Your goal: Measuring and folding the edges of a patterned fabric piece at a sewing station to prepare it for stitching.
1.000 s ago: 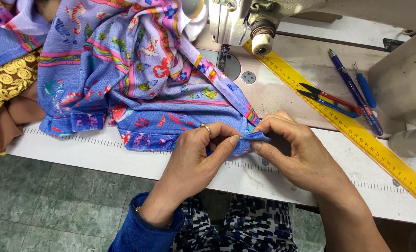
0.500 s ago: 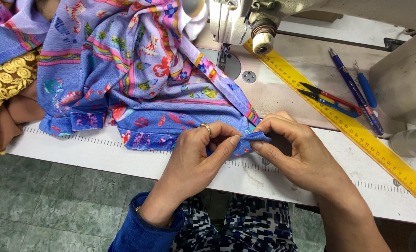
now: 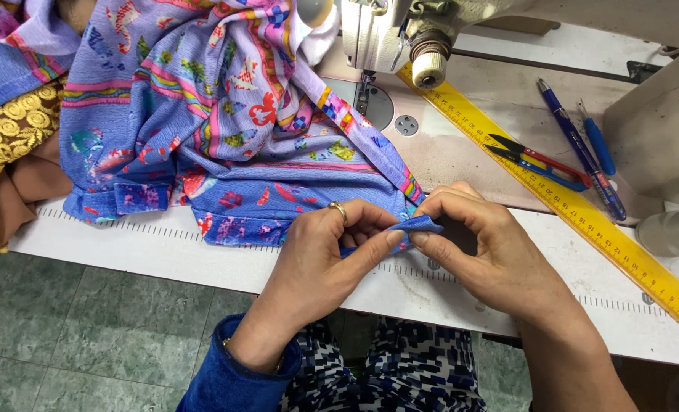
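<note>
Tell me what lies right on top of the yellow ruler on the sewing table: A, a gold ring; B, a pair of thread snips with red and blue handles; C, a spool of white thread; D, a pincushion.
B: the thread snips with red and blue handles lie across the yellow ruler, right of the sewing machine and beside two blue pens.

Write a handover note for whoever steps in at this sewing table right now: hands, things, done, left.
Left hand: thumb and fingers pinch the folded corner of the blue cloth; ring on one finger.
Right hand: fingers pinch the same corner from the other side, at the table's front edge.
Cloth: bunched left of the sewing machine, not under the needle.
Ruler, snips and two pens lie to the right, untouched.
Done: corner folded.
Left: seemingly the stitching; no seam visible at the corner.
</note>
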